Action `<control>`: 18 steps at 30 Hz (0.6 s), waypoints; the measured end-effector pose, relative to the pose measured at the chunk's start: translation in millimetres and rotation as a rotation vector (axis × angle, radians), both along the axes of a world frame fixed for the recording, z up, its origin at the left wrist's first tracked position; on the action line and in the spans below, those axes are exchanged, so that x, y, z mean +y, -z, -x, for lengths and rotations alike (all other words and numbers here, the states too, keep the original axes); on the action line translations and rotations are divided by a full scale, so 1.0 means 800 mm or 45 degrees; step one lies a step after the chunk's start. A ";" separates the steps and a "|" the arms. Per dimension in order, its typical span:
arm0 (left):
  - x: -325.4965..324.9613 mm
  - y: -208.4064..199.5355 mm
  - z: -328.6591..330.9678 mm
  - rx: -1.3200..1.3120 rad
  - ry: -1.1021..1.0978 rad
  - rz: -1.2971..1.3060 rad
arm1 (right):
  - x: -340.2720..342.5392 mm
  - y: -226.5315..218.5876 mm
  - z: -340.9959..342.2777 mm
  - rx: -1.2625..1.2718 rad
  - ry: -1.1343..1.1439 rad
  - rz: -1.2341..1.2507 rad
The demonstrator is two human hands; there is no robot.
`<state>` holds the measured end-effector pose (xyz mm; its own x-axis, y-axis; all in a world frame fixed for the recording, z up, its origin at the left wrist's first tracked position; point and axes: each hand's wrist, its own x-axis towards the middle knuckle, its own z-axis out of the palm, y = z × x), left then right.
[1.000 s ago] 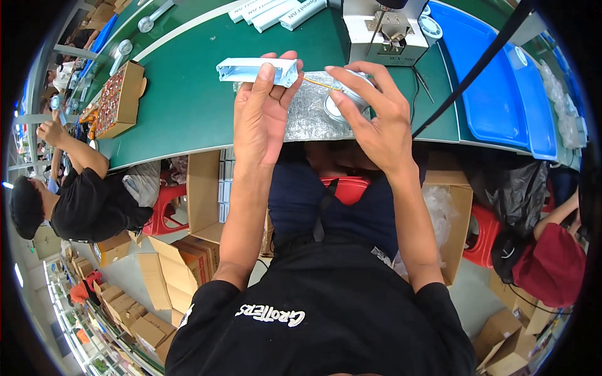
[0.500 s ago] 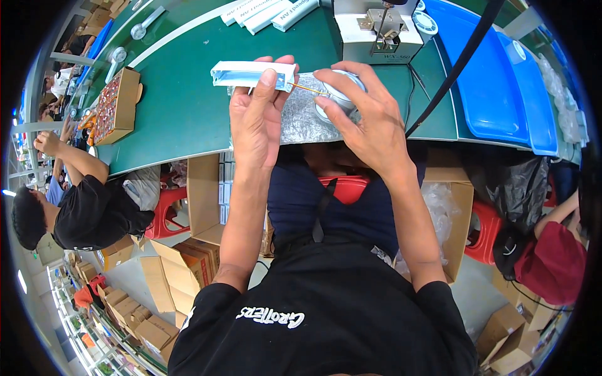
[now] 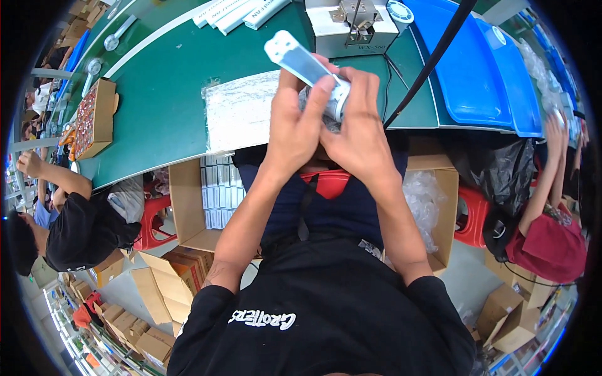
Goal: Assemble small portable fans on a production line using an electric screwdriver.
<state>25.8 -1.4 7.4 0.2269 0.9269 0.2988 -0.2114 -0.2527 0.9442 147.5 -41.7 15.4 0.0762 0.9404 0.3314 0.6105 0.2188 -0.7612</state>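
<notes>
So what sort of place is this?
Most likely a factory assembly workshop. There's a long green workbench carrying a boxy bench machine, large blue trays to the right, and below, a cardboard box holding rows of matching pale pieces.

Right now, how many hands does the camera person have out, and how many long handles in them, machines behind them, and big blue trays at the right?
Hands: 2, left hand and right hand
Long pale handle: 1
Machine: 1
Blue trays: 2
Total: 6
</notes>
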 end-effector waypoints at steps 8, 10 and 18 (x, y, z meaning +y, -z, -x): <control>0.007 0.016 -0.021 0.534 0.043 -0.455 | -0.001 -0.030 -0.068 0.422 -0.243 -0.296; 0.006 0.011 -0.015 0.550 0.101 -0.411 | 0.016 -0.029 -0.074 0.417 -0.300 -0.207; 0.001 0.002 -0.003 0.738 -0.057 -0.537 | 0.027 -0.026 -0.088 0.569 -0.362 -0.142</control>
